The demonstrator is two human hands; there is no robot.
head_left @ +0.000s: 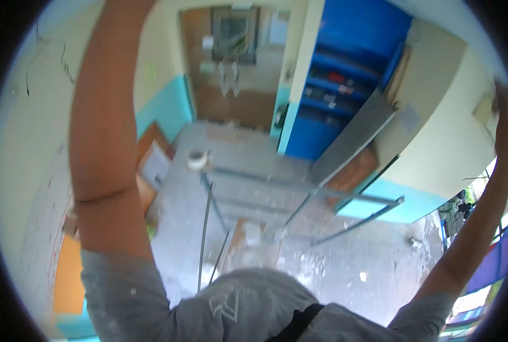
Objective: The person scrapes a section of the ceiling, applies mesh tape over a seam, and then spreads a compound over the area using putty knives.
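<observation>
The view is taken from high up, looking down past a grey shirt (151,296) onto a dusty floor (345,268). The left arm (102,131) is raised straight up along the pale wall (20,148), and its hand is cut off by the top edge, so its grip cannot be told. The right arm (476,228) is stretched out and upward to the far right, where the right hand (504,117) is laid against the wall beside a small pale box (485,111); the blur there leaves it unclear whether the fingers are closed on anything. Below, a metal frame (299,191) of grey tubes is seen, with a white roll (197,159) resting at its near-left corner. A blue shelf (345,80) and a brown door (237,68) are seen beyond.
</observation>
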